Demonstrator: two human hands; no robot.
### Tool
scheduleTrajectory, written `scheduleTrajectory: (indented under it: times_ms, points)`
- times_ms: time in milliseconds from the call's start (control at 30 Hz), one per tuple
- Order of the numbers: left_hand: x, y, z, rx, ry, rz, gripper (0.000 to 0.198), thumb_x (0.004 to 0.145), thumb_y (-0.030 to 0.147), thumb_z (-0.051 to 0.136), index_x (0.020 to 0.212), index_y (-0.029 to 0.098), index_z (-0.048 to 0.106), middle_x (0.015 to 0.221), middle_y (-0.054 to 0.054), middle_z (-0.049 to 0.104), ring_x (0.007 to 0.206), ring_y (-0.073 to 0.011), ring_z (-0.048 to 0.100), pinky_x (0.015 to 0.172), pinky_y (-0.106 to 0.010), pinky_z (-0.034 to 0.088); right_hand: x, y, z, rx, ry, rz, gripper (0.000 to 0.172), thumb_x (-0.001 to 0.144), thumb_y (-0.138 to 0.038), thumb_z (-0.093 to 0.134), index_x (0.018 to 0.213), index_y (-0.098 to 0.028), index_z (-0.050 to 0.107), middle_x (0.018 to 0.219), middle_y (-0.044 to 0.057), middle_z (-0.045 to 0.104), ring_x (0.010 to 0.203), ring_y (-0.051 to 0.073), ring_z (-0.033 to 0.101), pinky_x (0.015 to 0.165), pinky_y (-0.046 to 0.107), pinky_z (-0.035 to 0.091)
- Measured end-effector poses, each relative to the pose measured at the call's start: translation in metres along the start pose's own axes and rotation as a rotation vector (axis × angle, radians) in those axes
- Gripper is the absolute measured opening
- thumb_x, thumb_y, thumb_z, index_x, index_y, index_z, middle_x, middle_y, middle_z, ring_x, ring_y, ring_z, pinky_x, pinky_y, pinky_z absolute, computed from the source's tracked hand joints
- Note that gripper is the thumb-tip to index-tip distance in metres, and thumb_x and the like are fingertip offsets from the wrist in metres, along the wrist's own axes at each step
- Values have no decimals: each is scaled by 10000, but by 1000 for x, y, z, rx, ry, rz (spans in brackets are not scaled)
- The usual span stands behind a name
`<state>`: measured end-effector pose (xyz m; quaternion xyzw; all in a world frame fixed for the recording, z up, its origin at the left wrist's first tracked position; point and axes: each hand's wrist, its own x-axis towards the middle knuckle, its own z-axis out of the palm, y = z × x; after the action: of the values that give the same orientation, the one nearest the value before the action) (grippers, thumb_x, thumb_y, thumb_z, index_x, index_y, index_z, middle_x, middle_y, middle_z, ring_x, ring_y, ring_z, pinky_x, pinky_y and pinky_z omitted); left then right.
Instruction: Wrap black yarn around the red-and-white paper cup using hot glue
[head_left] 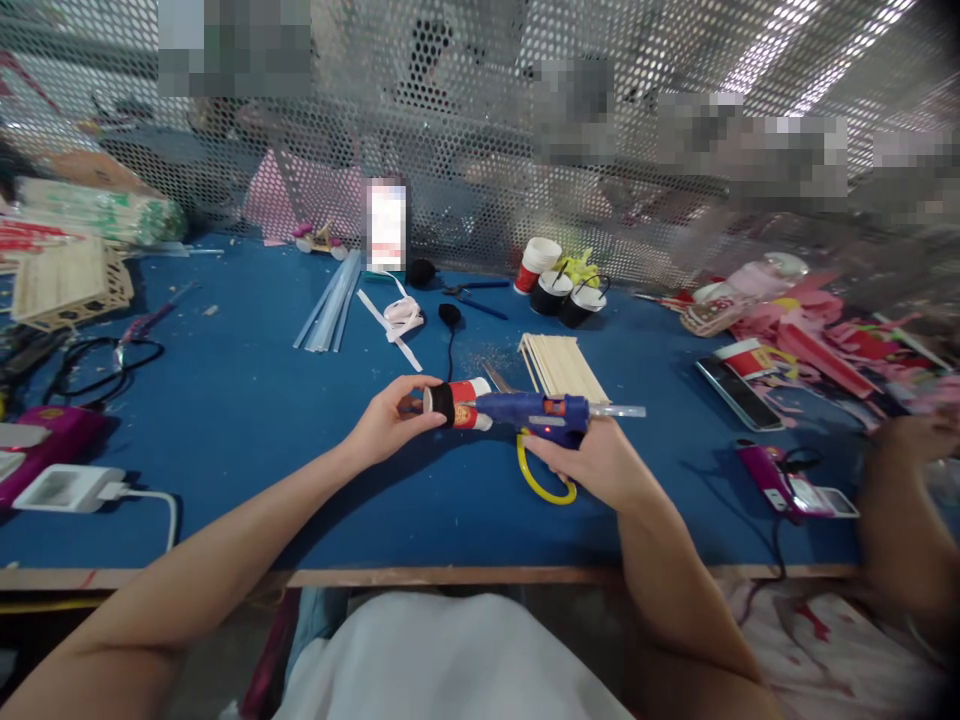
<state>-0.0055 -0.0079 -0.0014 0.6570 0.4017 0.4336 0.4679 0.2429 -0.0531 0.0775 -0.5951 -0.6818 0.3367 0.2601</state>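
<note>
My left hand (391, 422) grips a small paper cup (463, 404), red and white with a black band round one end, lying on its side in the air above the table. In my right hand (600, 458) is a blue hot glue gun (529, 408) with a clear glue stick poking out of its back. The gun's nozzle points left and meets the cup's side, though I cannot tell if it touches. Beneath the gun lie scissors with yellow handles (546, 490), partly hidden. Behind them rests a small raft of wooden sticks (571, 365).
Clear glue sticks (330, 300), white ribbon (401, 315), pliers (480, 296) and several paper cups (552, 290) stand or lie toward the mesh wall. A phone (739, 392) and purple power strip (772, 480) are on the right. Another person's arm (904, 500) reaches in there.
</note>
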Motion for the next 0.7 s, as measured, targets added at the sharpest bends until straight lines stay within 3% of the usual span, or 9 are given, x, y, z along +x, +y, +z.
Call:
scheduleTrajectory:
  times_ms: [67,167,267,367,467,600,700]
  points:
    - [-1,0,1,-24,1,-13,412,729,312,676,1087,170,532,1036,-79,590,788,-151,627,702,-308,547,5,5,-6,139,44,12,275,698,-406,660,824,-168,597,551,-15,594,459,137,547,464,272,469]
    - [-2,-3,1,-20,-8,24,413,724,309,685,1087,175,543,1071,-82,558,826,-148,609,726,-311,550,21,20,-18,238,233,-34,386,674,-404,691,953,-158,587,804,44,680,685,169,633,610,286,509]
    - [-3,-6,2,0,-38,83,416,732,315,683,1103,188,545,1109,-85,512,877,-158,595,737,-315,556,44,41,-31,32,413,21,367,738,-484,599,829,-129,597,781,87,683,651,179,629,597,289,488]
    - [-4,-6,2,45,-70,128,410,742,308,678,1116,202,546,1107,-78,498,903,-165,589,759,-325,556,64,58,-39,-296,397,173,417,827,-489,459,852,-102,613,738,116,686,635,198,635,607,297,470]
    - [-5,-5,2,80,-98,148,401,746,293,677,1117,214,547,1105,-73,496,922,-169,587,769,-326,556,75,66,-39,-578,383,311,480,845,-484,418,914,-66,643,757,161,687,814,273,646,706,325,456]
    - [-6,-4,3,109,-122,185,399,746,278,679,1118,217,548,1106,-74,497,943,-175,579,785,-337,556,77,67,-33,-645,386,358,553,830,-523,409,1040,-66,639,982,219,660,978,338,599,780,378,431]
    - [-7,-4,3,139,-136,217,399,751,276,675,1125,221,545,1113,-79,497,971,-186,565,797,-355,554,78,66,-29,-705,365,388,569,832,-541,387,1062,-87,641,1003,218,649,970,338,599,782,396,430]
